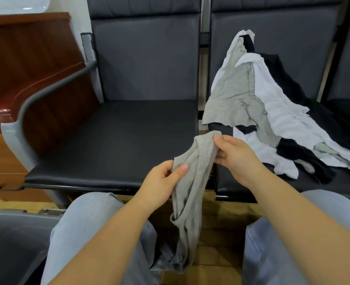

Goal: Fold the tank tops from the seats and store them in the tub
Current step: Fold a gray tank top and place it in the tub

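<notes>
Both hands pinch a grey tank top point(190, 182) that hangs down between the knees, left hand point(161, 185) lower, right hand point(236, 156) at its top, near the pile of tops point(272, 112) on the seat point(108, 145).

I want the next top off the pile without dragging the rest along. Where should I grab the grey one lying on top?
Likely its loose bottom hem, from the front: it lies uppermost at the pile's near-left edge, nothing on it, nearest the right hand.

Both forearms reach forward — left hand point(159, 182) and right hand point(236, 157) pinching.
</notes>
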A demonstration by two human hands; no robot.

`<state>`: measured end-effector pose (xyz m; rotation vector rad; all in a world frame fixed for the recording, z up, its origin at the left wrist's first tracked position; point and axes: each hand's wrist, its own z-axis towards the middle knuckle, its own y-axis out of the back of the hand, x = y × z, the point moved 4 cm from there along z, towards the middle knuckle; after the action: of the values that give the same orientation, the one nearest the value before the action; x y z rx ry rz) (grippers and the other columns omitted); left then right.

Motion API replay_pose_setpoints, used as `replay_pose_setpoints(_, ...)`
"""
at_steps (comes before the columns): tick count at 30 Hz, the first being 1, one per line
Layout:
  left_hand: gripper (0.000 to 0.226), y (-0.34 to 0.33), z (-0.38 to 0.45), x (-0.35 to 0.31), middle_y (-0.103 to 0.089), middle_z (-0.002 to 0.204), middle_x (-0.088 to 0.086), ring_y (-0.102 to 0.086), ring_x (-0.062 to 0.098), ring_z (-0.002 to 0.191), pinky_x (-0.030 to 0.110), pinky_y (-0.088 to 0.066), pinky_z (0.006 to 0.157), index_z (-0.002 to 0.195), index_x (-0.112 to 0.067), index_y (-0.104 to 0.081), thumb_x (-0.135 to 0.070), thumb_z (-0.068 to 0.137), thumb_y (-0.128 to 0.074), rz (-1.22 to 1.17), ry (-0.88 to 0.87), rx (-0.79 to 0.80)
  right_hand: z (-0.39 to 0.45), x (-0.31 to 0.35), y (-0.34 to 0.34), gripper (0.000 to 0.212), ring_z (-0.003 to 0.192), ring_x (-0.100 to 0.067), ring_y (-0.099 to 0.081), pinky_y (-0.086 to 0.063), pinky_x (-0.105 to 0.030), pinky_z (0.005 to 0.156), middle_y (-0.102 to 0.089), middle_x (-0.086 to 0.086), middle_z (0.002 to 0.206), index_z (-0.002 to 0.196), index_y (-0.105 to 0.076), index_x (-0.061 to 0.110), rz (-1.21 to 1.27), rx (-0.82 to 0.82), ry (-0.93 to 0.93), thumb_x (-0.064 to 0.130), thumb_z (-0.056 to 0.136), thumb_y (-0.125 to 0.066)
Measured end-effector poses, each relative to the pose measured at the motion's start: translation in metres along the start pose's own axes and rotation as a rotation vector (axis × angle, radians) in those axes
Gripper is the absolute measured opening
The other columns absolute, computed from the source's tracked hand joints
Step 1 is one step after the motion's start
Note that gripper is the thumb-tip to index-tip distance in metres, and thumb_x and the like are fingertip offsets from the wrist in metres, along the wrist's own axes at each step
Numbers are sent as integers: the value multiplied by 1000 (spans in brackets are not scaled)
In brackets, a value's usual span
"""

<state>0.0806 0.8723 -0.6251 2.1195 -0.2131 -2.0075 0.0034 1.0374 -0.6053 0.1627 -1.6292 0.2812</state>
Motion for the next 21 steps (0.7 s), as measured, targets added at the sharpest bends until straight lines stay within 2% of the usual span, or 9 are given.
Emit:
replay_pose_setpoints(2, 30, 5, 1, 2, -67, 82, 7, -63, 21, 76, 31, -51, 70, 81, -8, -62, -37, 90, -62, 56, -28, -45, 2, -1, 2, 27, 95, -20, -67, -53, -34, 82, -71, -6, 98, 103, -65, 10, 100, -8, -44, 25, 102, -42)
replay_pose_setpoints(4, 32, 7, 1, 3, -66, 83, 0, -62, 17, 80, 31, -49, 73, 63, -13, -50, -24, 88, -66, 2, -31, -44, 4, 0, 4, 31, 97, -21, -66, -52, -33, 80, -70, -8, 102, 113, -62, 7, 193, -21, -75, 25, 103, -40)
replay_pose_setpoints(6, 40, 7, 1, 3, -71, 99, -9, -66, 12, 97, 31, -53, 82, 55, -17, -43, -9, 86, -67, -65, -42, 16, 5, 0, 5, 34, 104, -24, -65, -52, -35, 81, -69, -12, 110, 121, -59, 4, 241, -21, -95, 25, 103, -39)
replay_pose_setpoints(8, 45, 9, 1, 4, -70, 86, -10, -65, 8, 86, 27, -50, 75, 52, -20, -41, -4, 84, -67, -59, -57, 50, 4, 0, 4, 35, 106, -26, -65, -52, -36, 82, -68, -14, 114, 122, -59, 4, 250, -7, -106, 26, 103, -38)
replay_pose_setpoints(11, 45, 13, 1, 4, -38, 54, -12, -36, 5, 52, 16, -35, 54, 56, -24, -37, -8, 83, -70, -18, -64, -4, 3, 1, 4, 34, 103, -25, -65, -52, -35, 78, -68, -12, 114, 120, -60, 5, 257, -2, -104, 26, 103, -38)
replay_pose_setpoints(14, 23, 24, 0, 3, -46, 62, -11, -42, 4, 55, 15, -39, 55, 82, -24, -52, -20, 82, -75, 26, -55, -167, 5, 4, 10, 33, 108, -23, -64, -52, -36, 87, -67, -10, 117, 121, -59, 7, 294, -36, -82, 26, 103, -39)
replay_pose_setpoints(16, 26, 34, 1, 7, -51, 68, -6, -49, 5, 58, 13, -41, 56, 102, -31, -57, -26, 83, -74, 145, -7, -242, 7, 7, 17, 32, 107, -21, -64, -51, -34, 87, -67, -8, 116, 121, -59, 7, 320, -91, -59, 25, 103, -40)
replay_pose_setpoints(19, 10, 48, 2, 13, -53, 66, -5, -50, 7, 60, 18, -37, 54, 93, -31, -65, -34, 85, -71, 438, 75, -277, 8, 10, 27, 27, 102, -17, -63, -50, -32, 88, -67, -3, 109, 111, -61, 12, 348, -169, -35, 25, 103, -39)
replay_pose_setpoints(21, 12, 48, 2, 19, -58, 69, -5, -55, 11, 67, 22, -40, 58, 85, -31, -68, -43, 85, -68, 470, 129, -208, 8, 12, 30, 24, 101, -15, -62, -47, -34, 95, -66, 0, 108, 105, -61, 17, 374, -196, -38, 25, 104, -39)
